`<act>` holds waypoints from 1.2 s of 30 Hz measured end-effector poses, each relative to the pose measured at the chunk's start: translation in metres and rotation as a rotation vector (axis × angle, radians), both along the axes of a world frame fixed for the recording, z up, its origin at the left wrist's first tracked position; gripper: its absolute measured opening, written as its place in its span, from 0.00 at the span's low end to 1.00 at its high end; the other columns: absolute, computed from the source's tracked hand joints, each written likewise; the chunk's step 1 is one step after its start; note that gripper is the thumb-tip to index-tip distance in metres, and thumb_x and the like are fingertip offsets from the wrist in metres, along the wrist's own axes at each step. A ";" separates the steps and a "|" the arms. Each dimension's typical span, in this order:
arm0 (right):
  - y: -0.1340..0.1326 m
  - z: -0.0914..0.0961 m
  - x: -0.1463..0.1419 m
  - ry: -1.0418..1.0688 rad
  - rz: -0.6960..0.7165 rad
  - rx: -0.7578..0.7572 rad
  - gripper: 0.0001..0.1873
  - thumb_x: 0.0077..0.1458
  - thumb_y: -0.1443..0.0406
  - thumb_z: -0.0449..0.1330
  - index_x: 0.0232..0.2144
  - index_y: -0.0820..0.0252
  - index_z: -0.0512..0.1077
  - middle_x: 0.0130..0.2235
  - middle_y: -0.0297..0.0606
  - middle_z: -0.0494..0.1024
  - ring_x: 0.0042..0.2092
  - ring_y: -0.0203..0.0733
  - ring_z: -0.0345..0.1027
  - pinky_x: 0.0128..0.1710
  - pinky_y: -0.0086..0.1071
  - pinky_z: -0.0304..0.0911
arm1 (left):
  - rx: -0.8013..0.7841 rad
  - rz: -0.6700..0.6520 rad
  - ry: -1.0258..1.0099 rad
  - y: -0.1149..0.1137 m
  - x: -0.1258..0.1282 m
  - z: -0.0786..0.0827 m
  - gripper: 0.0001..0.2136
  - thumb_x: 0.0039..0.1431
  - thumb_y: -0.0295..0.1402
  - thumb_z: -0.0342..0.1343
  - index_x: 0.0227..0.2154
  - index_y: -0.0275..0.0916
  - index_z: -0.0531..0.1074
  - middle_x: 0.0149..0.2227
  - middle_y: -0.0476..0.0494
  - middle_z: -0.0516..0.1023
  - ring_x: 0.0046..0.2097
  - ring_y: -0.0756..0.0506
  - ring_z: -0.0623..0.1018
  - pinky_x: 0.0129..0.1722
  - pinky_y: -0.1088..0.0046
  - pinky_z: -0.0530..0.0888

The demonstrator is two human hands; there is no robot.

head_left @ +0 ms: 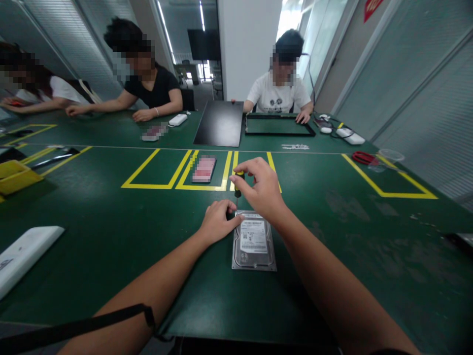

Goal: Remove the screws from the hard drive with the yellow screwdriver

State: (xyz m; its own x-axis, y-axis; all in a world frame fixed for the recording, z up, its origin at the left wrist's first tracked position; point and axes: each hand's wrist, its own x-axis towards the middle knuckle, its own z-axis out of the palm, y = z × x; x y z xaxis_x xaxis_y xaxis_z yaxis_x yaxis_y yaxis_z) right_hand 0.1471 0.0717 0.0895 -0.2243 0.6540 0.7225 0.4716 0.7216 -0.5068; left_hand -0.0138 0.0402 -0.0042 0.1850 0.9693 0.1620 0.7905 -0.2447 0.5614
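A silver hard drive with a white label lies flat on the green table in front of me. My right hand is closed around the top of a small yellow-and-black screwdriver that stands upright, its tip at the drive's far left corner. My left hand rests on the table with its fingers curled against the drive's far left edge, steadying it.
Yellow tape boxes mark the table beyond the drive. A white device lies at the left, a yellow bin further left. Three other people sit across, with a black panel and a black frame before them.
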 end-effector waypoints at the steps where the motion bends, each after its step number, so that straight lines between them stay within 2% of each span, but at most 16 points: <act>1: 0.000 0.000 0.000 -0.009 0.002 0.002 0.05 0.58 0.63 0.60 0.35 0.57 0.74 0.37 0.37 0.75 0.40 0.41 0.66 0.40 0.36 0.60 | 0.002 0.000 0.000 0.000 0.000 0.000 0.13 0.55 0.44 0.61 0.34 0.40 0.69 0.33 0.48 0.74 0.38 0.42 0.72 0.39 0.66 0.65; 7: -0.001 -0.001 0.000 0.001 -0.039 -0.036 0.11 0.55 0.68 0.56 0.39 0.57 0.75 0.36 0.36 0.77 0.37 0.40 0.66 0.38 0.35 0.59 | 0.012 -0.001 -0.005 0.000 0.000 -0.001 0.13 0.55 0.44 0.61 0.34 0.40 0.69 0.33 0.49 0.74 0.38 0.43 0.72 0.39 0.66 0.65; 11: -0.002 0.000 -0.001 -0.002 -0.002 -0.023 0.07 0.57 0.64 0.58 0.38 0.57 0.74 0.39 0.37 0.76 0.39 0.40 0.66 0.38 0.35 0.59 | 0.009 -0.003 0.005 0.000 0.000 0.000 0.13 0.56 0.44 0.60 0.33 0.41 0.69 0.33 0.48 0.74 0.37 0.43 0.72 0.39 0.66 0.65; 14: -0.001 -0.001 0.000 -0.005 0.003 0.009 0.06 0.57 0.61 0.61 0.36 0.58 0.74 0.37 0.37 0.75 0.39 0.41 0.66 0.39 0.35 0.59 | 0.002 0.001 0.000 0.000 0.000 0.000 0.13 0.55 0.44 0.60 0.33 0.41 0.69 0.33 0.48 0.75 0.38 0.42 0.72 0.40 0.65 0.65; 17: 0.000 -0.002 0.000 -0.005 0.003 0.024 0.05 0.57 0.64 0.60 0.36 0.58 0.73 0.37 0.35 0.76 0.39 0.40 0.66 0.40 0.35 0.59 | -0.005 0.000 -0.005 0.000 0.000 -0.001 0.13 0.56 0.45 0.60 0.34 0.41 0.69 0.34 0.48 0.75 0.38 0.42 0.72 0.40 0.65 0.65; 21: -0.002 -0.002 0.000 0.011 -0.025 -0.009 0.10 0.55 0.68 0.56 0.39 0.59 0.74 0.37 0.36 0.77 0.38 0.40 0.66 0.39 0.35 0.59 | -0.010 0.002 -0.002 0.000 0.000 -0.001 0.13 0.55 0.45 0.60 0.34 0.41 0.69 0.34 0.48 0.75 0.39 0.42 0.72 0.40 0.65 0.66; 29: -0.001 0.000 0.000 -0.028 -0.011 -0.012 0.07 0.57 0.61 0.60 0.36 0.57 0.73 0.37 0.36 0.75 0.38 0.40 0.64 0.38 0.34 0.58 | -0.005 0.003 0.002 -0.002 0.001 0.002 0.13 0.56 0.44 0.60 0.34 0.41 0.69 0.34 0.48 0.75 0.38 0.42 0.72 0.40 0.65 0.66; 36: 0.000 -0.001 0.000 -0.039 -0.018 -0.031 0.07 0.56 0.65 0.57 0.37 0.56 0.73 0.37 0.36 0.76 0.39 0.41 0.65 0.39 0.36 0.57 | -0.013 0.001 0.001 -0.002 0.001 0.002 0.13 0.56 0.44 0.60 0.34 0.41 0.69 0.33 0.48 0.75 0.38 0.42 0.72 0.40 0.65 0.66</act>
